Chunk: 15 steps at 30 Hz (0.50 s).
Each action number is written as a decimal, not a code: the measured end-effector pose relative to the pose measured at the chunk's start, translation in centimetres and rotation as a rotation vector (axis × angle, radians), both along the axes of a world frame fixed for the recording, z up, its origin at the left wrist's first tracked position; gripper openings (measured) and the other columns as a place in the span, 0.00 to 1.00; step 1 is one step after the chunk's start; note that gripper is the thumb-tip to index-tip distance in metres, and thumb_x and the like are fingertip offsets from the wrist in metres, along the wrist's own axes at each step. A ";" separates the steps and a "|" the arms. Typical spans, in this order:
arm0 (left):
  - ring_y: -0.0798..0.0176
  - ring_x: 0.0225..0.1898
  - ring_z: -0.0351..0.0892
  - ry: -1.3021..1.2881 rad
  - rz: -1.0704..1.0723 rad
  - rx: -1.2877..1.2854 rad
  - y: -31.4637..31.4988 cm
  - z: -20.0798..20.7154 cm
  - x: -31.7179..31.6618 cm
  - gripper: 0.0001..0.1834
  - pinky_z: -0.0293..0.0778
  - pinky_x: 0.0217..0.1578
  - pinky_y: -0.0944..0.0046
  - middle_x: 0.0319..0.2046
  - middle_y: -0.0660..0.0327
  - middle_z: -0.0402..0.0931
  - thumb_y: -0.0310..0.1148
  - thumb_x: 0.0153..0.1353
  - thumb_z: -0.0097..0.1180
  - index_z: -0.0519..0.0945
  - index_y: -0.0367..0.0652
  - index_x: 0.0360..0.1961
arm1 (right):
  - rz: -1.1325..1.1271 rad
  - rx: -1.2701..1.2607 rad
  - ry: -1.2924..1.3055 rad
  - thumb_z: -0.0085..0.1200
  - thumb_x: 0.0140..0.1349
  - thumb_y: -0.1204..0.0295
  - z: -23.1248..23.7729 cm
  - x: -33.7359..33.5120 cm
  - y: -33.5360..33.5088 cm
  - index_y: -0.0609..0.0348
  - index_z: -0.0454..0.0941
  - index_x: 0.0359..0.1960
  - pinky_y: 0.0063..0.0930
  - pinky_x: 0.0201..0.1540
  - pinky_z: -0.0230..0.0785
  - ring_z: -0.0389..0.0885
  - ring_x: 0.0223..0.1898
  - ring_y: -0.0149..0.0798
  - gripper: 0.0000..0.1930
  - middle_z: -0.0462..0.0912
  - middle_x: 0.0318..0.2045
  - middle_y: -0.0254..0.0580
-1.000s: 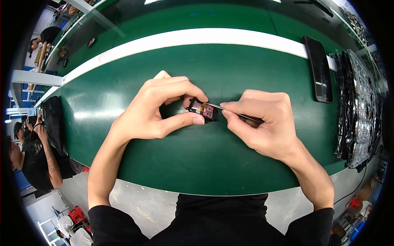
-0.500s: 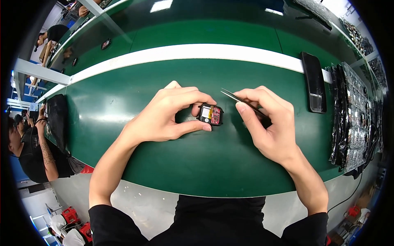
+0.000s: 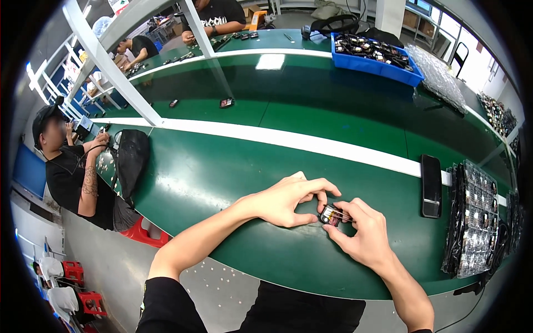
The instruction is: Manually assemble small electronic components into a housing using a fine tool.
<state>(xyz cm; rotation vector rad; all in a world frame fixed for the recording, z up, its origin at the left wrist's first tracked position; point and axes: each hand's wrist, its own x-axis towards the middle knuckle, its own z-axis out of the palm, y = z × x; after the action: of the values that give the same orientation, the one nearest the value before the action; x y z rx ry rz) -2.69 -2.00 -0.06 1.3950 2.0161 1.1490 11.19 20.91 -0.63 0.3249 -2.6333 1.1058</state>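
Note:
A small black open smartwatch case [image 3: 330, 215], with a pale part and red circuitry inside, is at the table's right-centre. My left hand [image 3: 286, 201] steadies its left side between the thumb and a curled finger, the index finger raised and apart. At its right side, my right hand [image 3: 360, 230] closes on thin metal tweezers [image 3: 345, 215], whose tips reach over the case. The right thumb lies close to the case's lower edge. Fingers partly cover the case and the tweezers.
A black phone [image 3: 431, 186] lies right of my hands, beside stacked clear plastic trays of small parts [image 3: 474, 222]. A black bag [image 3: 132, 164] is at left near a seated co-worker [image 3: 69, 172]. Beyond the white rail [image 3: 266, 136] stands a blue bin [image 3: 377, 65] filled with dark pieces.
The view has swung left and up, showing more of the far benches. My right hand has brought the tweezers onto the watch case; the left index finger has lifted off it.

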 end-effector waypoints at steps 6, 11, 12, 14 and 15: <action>0.73 0.31 0.69 -0.177 0.074 0.130 0.6 0.0 -0.6 0.25 0.73 0.37 0.69 0.41 0.66 0.84 0.20 0.65 0.70 0.85 0.42 0.65 | -0.022 -0.093 -0.101 0.79 0.58 0.68 1.0 0.8 0.8 0.61 0.87 0.55 0.37 0.38 0.83 0.91 0.35 0.43 0.23 0.87 0.38 0.42; 0.72 0.35 0.74 0.157 0.364 0.205 -0.3 -1.6 -3.2 0.19 0.74 0.39 0.68 0.40 0.64 0.84 0.24 0.64 0.75 0.89 0.41 0.56 | -0.024 -0.105 0.022 0.78 0.61 0.68 1.7 1.4 2.3 0.63 0.87 0.56 0.36 0.42 0.86 0.90 0.38 0.41 0.23 0.86 0.38 0.43; 0.67 0.40 0.77 0.272 0.431 0.197 -1.0 -1.8 -4.4 0.19 0.76 0.43 0.64 0.42 0.63 0.85 0.24 0.63 0.75 0.89 0.42 0.55 | -0.013 -0.121 0.037 0.78 0.61 0.69 2.8 2.1 2.3 0.63 0.87 0.56 0.36 0.43 0.86 0.91 0.38 0.41 0.23 0.86 0.38 0.42; 0.57 0.49 0.82 0.377 0.641 0.145 -2.0 -1.2 -6.0 0.22 0.79 0.53 0.56 0.52 0.57 0.83 0.26 0.62 0.74 0.86 0.42 0.58 | -0.016 -0.139 0.104 0.78 0.61 0.69 5.4 4.2 3.0 0.62 0.87 0.57 0.34 0.41 0.85 0.91 0.38 0.40 0.23 0.86 0.37 0.41; 0.52 0.55 0.82 0.456 0.687 0.125 -3.0 -1.5 -7.7 0.24 0.77 0.57 0.53 0.57 0.56 0.82 0.28 0.63 0.74 0.84 0.42 0.61 | -0.052 -0.122 0.108 0.78 0.61 0.69 6.7 5.3 3.8 0.62 0.87 0.57 0.34 0.41 0.85 0.91 0.38 0.40 0.23 0.86 0.37 0.41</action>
<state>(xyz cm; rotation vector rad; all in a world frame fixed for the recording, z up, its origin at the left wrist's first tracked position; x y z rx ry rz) -10.35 -4.96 -1.61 1.1084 2.9408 1.3182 16.50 24.76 6.03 0.2818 -2.4537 1.1911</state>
